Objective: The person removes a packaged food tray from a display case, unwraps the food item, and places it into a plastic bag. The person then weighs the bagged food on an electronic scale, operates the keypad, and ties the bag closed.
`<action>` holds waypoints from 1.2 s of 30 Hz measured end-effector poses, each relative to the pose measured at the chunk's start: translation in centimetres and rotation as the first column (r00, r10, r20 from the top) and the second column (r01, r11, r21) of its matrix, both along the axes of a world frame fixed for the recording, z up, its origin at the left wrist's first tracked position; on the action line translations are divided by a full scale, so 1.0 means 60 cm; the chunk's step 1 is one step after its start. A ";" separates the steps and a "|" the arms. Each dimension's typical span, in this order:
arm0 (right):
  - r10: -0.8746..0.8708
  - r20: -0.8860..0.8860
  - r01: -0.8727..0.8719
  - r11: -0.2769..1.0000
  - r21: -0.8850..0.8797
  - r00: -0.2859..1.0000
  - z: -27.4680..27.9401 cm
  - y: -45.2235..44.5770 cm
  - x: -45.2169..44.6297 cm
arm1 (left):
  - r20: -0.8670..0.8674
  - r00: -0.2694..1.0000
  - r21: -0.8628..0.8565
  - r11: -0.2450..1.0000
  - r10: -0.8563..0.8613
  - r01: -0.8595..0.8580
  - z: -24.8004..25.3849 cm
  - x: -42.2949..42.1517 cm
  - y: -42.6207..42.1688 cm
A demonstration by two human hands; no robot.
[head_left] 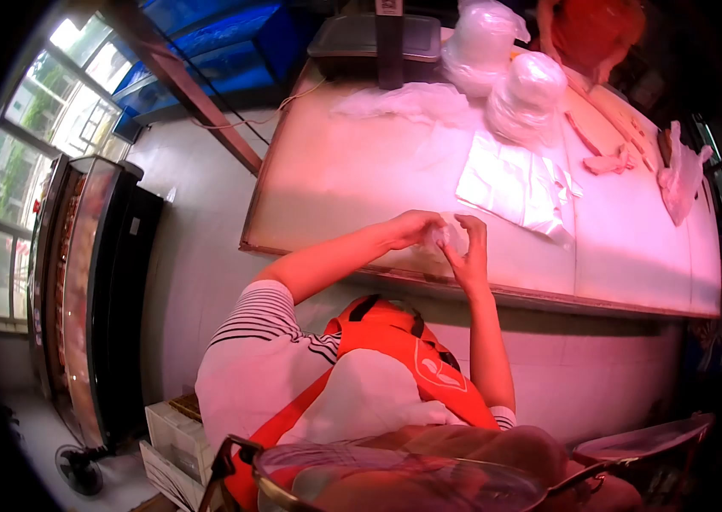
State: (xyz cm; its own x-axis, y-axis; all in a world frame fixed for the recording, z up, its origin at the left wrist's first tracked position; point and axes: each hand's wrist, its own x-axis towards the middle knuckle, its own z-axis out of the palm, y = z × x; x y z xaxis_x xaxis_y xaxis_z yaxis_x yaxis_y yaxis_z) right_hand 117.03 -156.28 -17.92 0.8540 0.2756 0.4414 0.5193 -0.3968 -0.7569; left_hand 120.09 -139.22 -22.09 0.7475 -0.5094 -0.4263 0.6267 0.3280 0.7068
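Over the near edge of the table (318, 200), my left hand (412, 230) pinches a thin, clear plastic bag (451, 243). My right hand (472, 247) curves around the other side of the same plastic, its thumb against it and its index finger raised. The bag is crumpled and partly hidden by my fingers. Just beyond my hands lies a flat stack of shiny plastic bags (510, 183). Two bulky, clear-wrapped bundles (480, 43) (526, 98) stand behind that stack.
Across the table stands another person (591, 30) in red. Meat pieces (608, 162) and a pinkish plastic bag (684, 175) lie on the right. A lidded tray (344, 38), a dark post (389, 51) and crumpled plastic (408, 102) are at the back. A display case (101, 299) stands left.
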 end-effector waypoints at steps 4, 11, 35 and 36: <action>-0.123 0.056 0.129 0.983 -0.128 0.991 0.031 -0.008 -0.010 | 0.086 0.996 -0.043 0.999 -0.024 0.028 0.040 -0.007 -0.003; -0.134 -0.261 0.187 0.963 0.191 0.956 0.022 -0.020 -0.010 | 0.368 0.878 0.411 0.900 -0.306 0.141 0.084 0.012 0.013; 0.224 -0.688 -0.228 0.970 0.087 0.690 -0.055 -0.184 -0.317 | 0.373 0.216 0.848 0.236 -0.902 -0.475 0.044 0.027 -0.066; 0.119 -0.674 -0.092 0.993 0.076 0.729 -0.070 -0.166 -0.359 | 0.404 0.304 0.865 0.252 -0.863 -0.434 0.040 0.039 -0.068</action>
